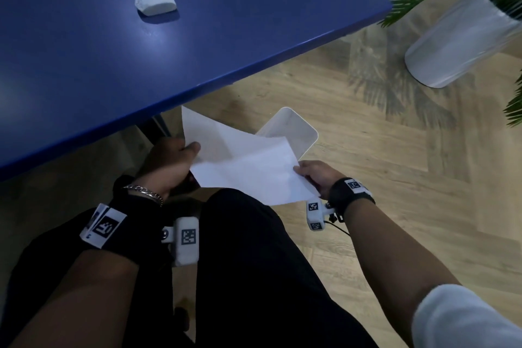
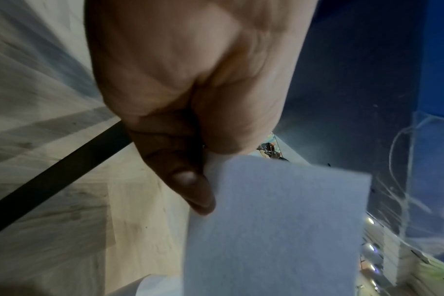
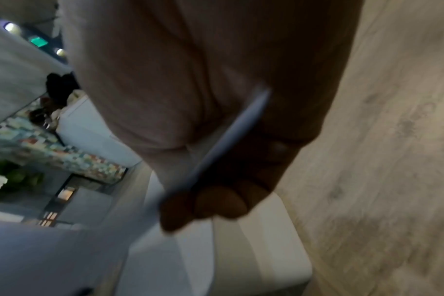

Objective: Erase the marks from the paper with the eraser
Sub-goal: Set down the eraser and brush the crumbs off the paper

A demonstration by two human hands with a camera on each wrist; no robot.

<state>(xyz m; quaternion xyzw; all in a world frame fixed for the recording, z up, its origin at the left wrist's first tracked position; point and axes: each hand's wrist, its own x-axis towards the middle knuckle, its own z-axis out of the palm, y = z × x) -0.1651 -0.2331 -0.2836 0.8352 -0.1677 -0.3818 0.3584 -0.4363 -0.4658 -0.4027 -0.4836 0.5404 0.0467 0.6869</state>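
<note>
Both hands, left (image 1: 169, 161) and right (image 1: 313, 175), pinch creased paper (image 1: 248, 167) over white bin (image 1: 296, 127); eraser (image 1: 156, 1) on bench (image 1: 84, 65), eleven o'clock.

The head view is dim overall, with a soft patch of glare on the glossy dark blue desk (image 1: 214, 37) near its middle. Palm-leaf shadows fall across the pale wooden plank floor (image 1: 395, 167) beside the white cylindrical plant pot (image 1: 457, 42). Straight lines bow toward the corners of this wide-angle picture. Both wrist views are dark, grainy and smeared with motion blur, the right most heavily.
</note>
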